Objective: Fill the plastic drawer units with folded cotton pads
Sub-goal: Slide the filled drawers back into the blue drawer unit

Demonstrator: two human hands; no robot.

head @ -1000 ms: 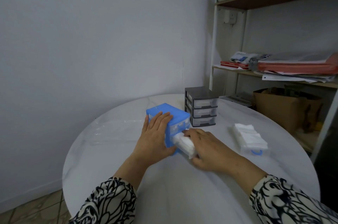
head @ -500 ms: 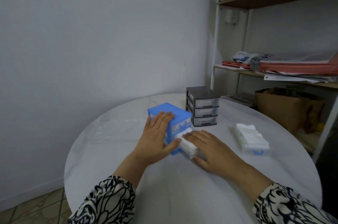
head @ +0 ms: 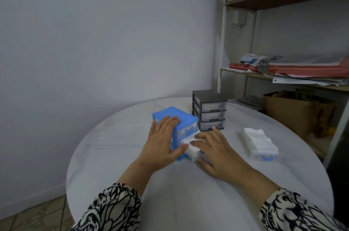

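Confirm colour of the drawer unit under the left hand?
Blue drawer unit, clearest in the head view.

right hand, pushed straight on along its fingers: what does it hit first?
Likely the blue drawer unit. The right hand lies flat on the cotton pads in the pulled-out drawer, fingers pointing toward that unit's front. The black drawer unit sits further back to the right; depth is unclear.

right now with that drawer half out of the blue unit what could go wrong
1. The pads mound above the open drawer's rim, so they may catch on the blue unit frame and bunch as the right hand pushes it in.
2. The blue unit looks light; only the left hand braces it, so a hard push could slide it toward the grey unit.
3. The left thumb sits at the drawer opening and could get pinched.
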